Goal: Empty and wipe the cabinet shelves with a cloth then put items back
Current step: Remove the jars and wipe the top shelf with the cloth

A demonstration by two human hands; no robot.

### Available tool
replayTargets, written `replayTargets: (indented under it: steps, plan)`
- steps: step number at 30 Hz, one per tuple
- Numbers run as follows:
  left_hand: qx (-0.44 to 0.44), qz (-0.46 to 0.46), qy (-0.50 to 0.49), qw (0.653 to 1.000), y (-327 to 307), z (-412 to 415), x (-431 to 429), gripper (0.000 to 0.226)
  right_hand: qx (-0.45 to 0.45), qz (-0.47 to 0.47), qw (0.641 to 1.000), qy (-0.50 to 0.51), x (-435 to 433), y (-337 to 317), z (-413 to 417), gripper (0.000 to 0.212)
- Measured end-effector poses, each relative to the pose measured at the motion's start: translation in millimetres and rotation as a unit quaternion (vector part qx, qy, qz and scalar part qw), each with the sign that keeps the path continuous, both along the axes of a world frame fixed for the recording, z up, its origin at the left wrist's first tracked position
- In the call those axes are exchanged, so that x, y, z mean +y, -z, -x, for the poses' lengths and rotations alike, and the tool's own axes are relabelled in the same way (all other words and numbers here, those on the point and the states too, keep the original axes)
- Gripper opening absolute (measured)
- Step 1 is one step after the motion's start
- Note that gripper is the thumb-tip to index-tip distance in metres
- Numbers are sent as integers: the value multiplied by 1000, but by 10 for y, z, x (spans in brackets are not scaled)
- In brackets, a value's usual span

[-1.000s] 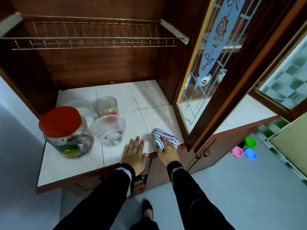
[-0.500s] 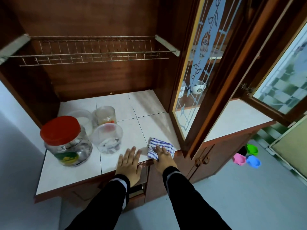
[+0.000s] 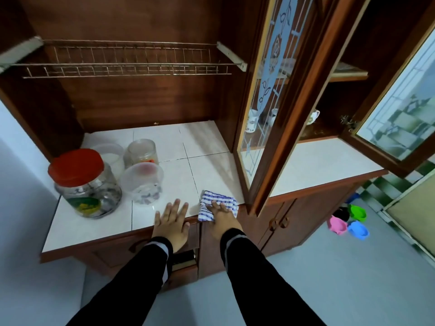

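- Cloth (image 3: 217,204), blue-white striped, lies on the tiled shelf (image 3: 207,165) at its front edge, near the open glass door (image 3: 263,109).
- Right hand (image 3: 222,214) presses flat on the cloth, fingers straight.
- Left hand (image 3: 171,221) rests palm-down on the shelf edge just beside the cloth, fingers spread, holding nothing.
- Red-lidded jar (image 3: 86,184) stands at the shelf's left; clear tub (image 3: 143,183) just beside it, small jar (image 3: 141,154) and white tub (image 3: 110,156) behind.
- Wire rack (image 3: 127,64) above the shelf.
- Mugs (image 3: 251,121) behind the door.
- Coloured bowls (image 3: 348,222) on the floor at right.
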State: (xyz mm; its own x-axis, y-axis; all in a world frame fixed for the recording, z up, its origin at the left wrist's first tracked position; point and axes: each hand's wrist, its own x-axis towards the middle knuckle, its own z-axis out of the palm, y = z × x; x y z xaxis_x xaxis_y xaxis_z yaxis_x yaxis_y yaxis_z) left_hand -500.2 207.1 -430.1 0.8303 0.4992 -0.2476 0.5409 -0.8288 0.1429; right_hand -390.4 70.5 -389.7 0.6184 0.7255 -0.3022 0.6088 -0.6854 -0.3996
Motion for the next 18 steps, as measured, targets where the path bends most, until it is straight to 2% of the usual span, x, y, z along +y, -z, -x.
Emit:
replayTargets:
  steps: [3, 6, 9, 13, 18]
  plan:
    - [-28, 1, -28, 999, 49, 105, -165, 77, 5, -52, 999, 9, -276, 77, 119, 63]
    - [-52, 3, -73, 996, 87, 131, -408, 73, 17, -75, 996, 49, -572, 167, 201, 62]
    - [-66, 32, -108, 991, 77, 69, -750, 71, 47, -60, 989, 130, -909, 224, 240, 53]
    - [-44, 53, -49, 996, 84, -74, -1274, 66, 99, -64, 961, 252, -1420, 293, 230, 36]
    - [-26, 138, 34, 990, 44, -356, -1848, 52, 152, -137, 905, 374, -2019, 315, 175, 33]
